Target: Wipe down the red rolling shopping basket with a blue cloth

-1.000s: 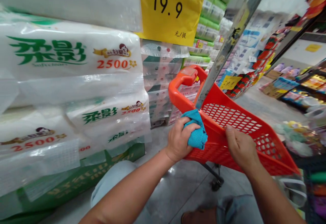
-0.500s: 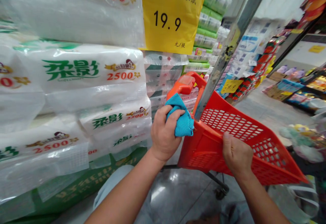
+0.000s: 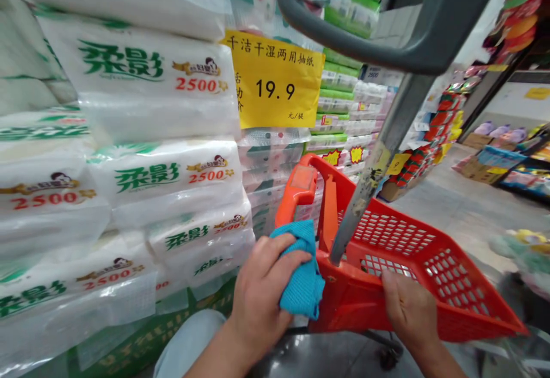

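Note:
A folded blue cloth [image 3: 303,278] is gripped in my left hand [image 3: 262,295], against the near left corner of a red plastic shopping basket [image 3: 352,303]. My right hand [image 3: 410,312] clasps the basket's near rim, thumb on the inner side and fingers hidden behind the wall. The basket has perforated sides and an orange-red loop handle [image 3: 301,186] at its left end. A worn grey metal post [image 3: 365,183] rises from the basket's near edge to a dark grey handle [image 3: 369,46] at the top. Part of a wheeled frame shows beneath.
Stacked white tissue packs [image 3: 167,177] line the left side. A yellow price sign [image 3: 277,86] reading 19.9 hangs in front of more packs. Green-and-white packs [image 3: 339,91] stand behind the basket. Boxed goods [image 3: 485,157] sit across the aisle floor at right.
The view has tilted up, bringing the dark grey handle into sight. Basket and both hands appear lower in the picture. The left hand keeps the cloth; the right keeps the rim.

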`<state>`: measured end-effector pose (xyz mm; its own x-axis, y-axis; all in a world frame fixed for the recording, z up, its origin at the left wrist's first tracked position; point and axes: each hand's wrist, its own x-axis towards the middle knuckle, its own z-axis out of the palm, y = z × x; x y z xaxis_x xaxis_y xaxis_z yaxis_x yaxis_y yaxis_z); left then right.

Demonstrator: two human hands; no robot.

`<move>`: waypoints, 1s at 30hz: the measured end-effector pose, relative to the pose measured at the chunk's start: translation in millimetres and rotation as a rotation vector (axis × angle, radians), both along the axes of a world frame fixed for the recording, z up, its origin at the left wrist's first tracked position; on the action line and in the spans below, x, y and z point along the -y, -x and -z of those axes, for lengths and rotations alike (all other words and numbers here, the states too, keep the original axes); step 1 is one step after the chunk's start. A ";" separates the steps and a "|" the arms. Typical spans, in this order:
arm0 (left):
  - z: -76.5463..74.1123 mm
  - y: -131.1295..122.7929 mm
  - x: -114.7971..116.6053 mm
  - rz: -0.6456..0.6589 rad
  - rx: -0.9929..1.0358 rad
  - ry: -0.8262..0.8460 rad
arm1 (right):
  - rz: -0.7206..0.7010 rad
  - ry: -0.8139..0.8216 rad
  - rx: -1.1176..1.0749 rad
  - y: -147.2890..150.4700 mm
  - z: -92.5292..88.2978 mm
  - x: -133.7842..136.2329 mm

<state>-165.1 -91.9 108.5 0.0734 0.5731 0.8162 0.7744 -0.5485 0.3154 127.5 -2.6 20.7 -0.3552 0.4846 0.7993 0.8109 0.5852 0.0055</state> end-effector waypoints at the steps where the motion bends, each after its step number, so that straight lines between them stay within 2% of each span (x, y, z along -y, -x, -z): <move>1: -5.5 3.1 -0.2 0.044 -0.023 0.027 | -0.022 -0.009 0.002 -3.1 0.0 -0.4; 3: -20.1 10.2 -9.3 0.108 -0.021 0.107 | -0.061 -0.025 0.006 -9.0 -0.1 -1.0; 6: -45.3 19.4 -32.4 0.094 0.025 0.235 | -0.078 -0.002 0.007 -16.6 2.3 -0.2; 8: -58.2 21.7 -39.3 0.112 0.012 0.276 | -0.075 0.011 0.015 -21.9 5.9 1.3; 13: -71.3 20.3 -33.7 0.337 -0.271 0.340 | -0.104 -0.026 0.030 -39.3 12.5 3.6; 15: -74.2 24.4 -51.2 0.319 -0.319 0.363 | -0.136 -0.063 0.032 -45.1 12.1 4.5; 17: -78.6 31.0 -83.0 0.236 -0.325 0.376 | -0.169 -0.083 0.038 -48.4 11.0 6.3; 19: -84.3 36.1 -114.3 0.150 -0.325 0.412 | -0.166 -0.053 0.030 -48.8 10.5 9.0; 21: -90.4 36.0 -128.4 0.119 -0.327 0.417 | -0.139 0.007 0.009 -47.6 10.9 11.7; 23: -95.4 30.2 -119.9 0.158 -0.361 0.417 | -0.118 0.060 -0.023 -46.6 12.2 13.5; 27: -98.8 20.2 -85.4 0.371 -0.501 0.419 | -0.155 0.113 -0.081 -49.8 17.3 12.8; 28: -98.3 21.3 -84.9 0.370 -0.496 0.422 | -0.171 0.119 -0.090 -51.4 19.4 12.1; 30: -95.9 27.8 -96.0 0.262 -0.425 0.427 | -0.193 0.107 -0.102 -54.9 24.0 10.7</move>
